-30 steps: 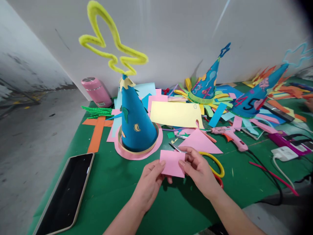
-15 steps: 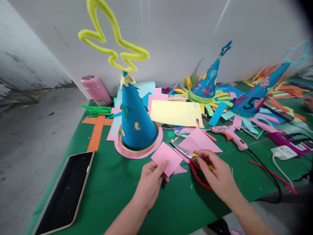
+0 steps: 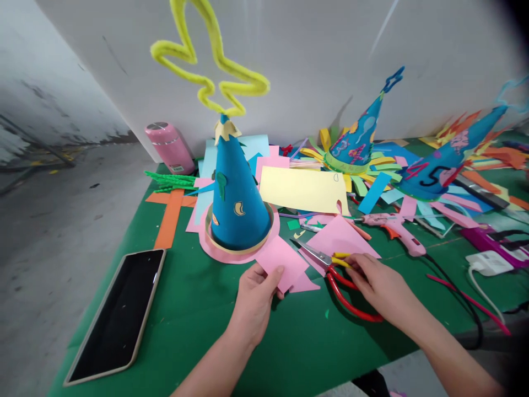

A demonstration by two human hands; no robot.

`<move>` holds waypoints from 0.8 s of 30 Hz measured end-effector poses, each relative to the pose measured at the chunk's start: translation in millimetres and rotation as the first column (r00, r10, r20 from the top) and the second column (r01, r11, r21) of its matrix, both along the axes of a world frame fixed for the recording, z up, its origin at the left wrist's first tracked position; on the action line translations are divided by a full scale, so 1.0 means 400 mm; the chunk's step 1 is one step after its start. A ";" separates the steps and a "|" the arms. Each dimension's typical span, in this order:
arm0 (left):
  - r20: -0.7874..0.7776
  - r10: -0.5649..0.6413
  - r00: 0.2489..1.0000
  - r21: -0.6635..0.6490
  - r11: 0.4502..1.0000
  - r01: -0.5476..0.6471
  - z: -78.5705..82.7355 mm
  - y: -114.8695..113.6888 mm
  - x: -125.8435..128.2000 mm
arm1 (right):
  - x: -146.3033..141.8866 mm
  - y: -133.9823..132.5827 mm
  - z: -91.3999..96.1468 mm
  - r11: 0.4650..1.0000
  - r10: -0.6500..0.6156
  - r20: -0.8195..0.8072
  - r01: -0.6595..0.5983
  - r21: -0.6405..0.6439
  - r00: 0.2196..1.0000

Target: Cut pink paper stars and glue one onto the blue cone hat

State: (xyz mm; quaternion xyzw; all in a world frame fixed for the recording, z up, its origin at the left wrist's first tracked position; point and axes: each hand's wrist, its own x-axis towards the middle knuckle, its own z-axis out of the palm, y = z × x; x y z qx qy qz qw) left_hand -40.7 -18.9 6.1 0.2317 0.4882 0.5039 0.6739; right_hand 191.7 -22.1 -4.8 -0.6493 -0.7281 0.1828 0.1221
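1. Your left hand (image 3: 256, 303) has its fingers grasping a small pink paper square (image 3: 285, 262), thumb on top near the right-hand edge. That square's in the near middle of the tabletop (image 3: 198, 325), just right of the big hat.
2. Your right hand (image 3: 380, 284) has its fingers closed around the yellow handle of the scissors (image 3: 320, 256). The red handle hangs free toward you, and the blades point far left. Can't tell if the scissors are resting on anything.
3. There's a pink scrap (image 3: 308, 283) lying beside the square, partly tucked behind it from your view, plus a bigger pink sheet (image 3: 341, 237) just past the scissors.
4. The big blue cone hat (image 3: 243, 215) stands upright left of centre, inside a pink ring (image 3: 219, 255), with a fuzzy yellow outline (image 3: 248, 87) on its tip.
5. Over on your left: a phone (image 3: 118, 314) lying near you, orange strips (image 3: 168, 223) beyond it, then green fuzzy stems (image 3: 171, 181) and a pink bottle (image 3: 171, 151) at the far side.
6. On your right, a pink glue gun (image 3: 397, 226) lies beyond your right hand, with two more decorated blue hats farther back.
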 end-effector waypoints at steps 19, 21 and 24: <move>0.081 0.105 0.991 -0.016 0.994 -0.104 0.011 -0.004 -0.007 | -0.031 -0.164 0.064 0.672 -0.687 -0.654 -0.066 -0.738 0.316; 0.100 0.110 0.989 0.006 0.994 -0.111 0.015 -0.005 -0.009 | -0.043 -0.173 0.069 0.657 -0.670 -0.677 -0.182 -0.732 0.305; 0.124 0.094 0.988 0.044 0.994 -0.100 0.020 -0.007 -0.010 | -0.066 -0.167 0.082 0.611 -0.672 -0.672 -0.280 -0.741 0.313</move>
